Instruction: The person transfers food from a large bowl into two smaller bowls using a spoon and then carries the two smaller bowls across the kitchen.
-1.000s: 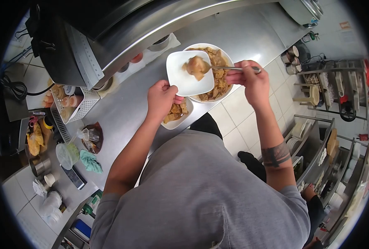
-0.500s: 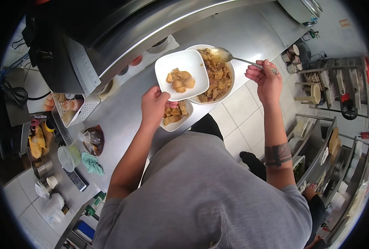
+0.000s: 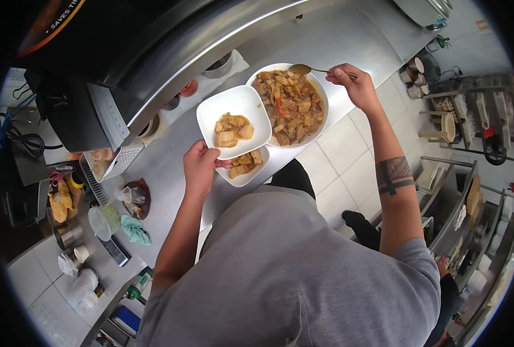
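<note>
My left hand grips the near-left corner of a square white bowl, held up with several chunks of stewed meat in it. Beneath it, partly covered, a second white bowl with similar chunks rests on the counter. To the right stands a large round white bowl of brown stew with a red chili on top. My right hand is closed around the handle of a metal spoon, whose head is over the far rim of the large bowl.
The steel counter runs under a metal shelf edge. On the left are a white plastic basket, a bag of dark food, a teal cloth and a phone. Racks stand at right, with another person's sleeve nearby.
The held bowl has shifted left, baring more of the stew and its chili. My right hand has moved up and slightly left, and the spoon head now sits at the large bowl's far edge.
</note>
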The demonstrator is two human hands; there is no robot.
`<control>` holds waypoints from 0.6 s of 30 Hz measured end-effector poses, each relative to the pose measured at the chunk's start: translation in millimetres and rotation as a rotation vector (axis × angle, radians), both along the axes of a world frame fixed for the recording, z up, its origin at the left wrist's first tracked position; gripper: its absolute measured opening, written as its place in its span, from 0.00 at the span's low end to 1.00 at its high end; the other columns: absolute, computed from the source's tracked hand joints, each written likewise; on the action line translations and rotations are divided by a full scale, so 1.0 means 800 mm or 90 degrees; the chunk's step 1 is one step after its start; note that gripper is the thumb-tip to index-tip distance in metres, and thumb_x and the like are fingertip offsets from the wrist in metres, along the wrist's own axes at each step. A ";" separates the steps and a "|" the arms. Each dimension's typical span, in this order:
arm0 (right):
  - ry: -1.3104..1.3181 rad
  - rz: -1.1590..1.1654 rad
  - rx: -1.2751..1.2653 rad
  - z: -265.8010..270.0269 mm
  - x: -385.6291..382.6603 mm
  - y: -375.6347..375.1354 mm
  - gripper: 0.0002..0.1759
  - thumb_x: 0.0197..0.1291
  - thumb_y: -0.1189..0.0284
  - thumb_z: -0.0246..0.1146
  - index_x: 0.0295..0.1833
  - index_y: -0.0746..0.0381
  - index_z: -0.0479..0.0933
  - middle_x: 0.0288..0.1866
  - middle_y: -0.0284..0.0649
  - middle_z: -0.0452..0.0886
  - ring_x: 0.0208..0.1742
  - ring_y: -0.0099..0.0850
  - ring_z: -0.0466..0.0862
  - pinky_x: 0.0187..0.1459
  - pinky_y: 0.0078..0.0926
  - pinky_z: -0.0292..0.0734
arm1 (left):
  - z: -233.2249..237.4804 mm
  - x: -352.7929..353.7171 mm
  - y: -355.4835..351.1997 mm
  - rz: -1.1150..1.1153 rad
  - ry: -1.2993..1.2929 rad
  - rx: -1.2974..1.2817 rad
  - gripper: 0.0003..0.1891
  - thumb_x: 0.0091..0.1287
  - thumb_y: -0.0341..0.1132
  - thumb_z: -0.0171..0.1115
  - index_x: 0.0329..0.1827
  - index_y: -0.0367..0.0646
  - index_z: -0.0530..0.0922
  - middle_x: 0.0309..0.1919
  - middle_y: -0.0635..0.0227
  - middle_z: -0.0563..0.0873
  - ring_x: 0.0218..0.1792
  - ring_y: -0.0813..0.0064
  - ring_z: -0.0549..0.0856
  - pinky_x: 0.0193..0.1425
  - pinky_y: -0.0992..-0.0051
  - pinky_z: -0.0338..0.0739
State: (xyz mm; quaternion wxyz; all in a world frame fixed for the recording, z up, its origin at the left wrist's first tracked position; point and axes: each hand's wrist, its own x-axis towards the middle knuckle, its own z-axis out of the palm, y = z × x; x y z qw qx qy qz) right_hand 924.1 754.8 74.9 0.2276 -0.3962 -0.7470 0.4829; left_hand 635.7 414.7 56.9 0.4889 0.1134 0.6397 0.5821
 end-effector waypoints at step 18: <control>0.249 -0.252 -0.394 -0.062 0.022 -0.042 0.17 0.83 0.67 0.54 0.54 0.73 0.76 0.44 0.55 0.87 0.43 0.42 0.93 0.48 0.36 0.92 | 0.002 0.000 -0.011 -0.011 0.009 0.014 0.10 0.70 0.23 0.58 0.50 0.26 0.79 0.38 0.53 0.90 0.30 0.68 0.91 0.38 0.71 0.90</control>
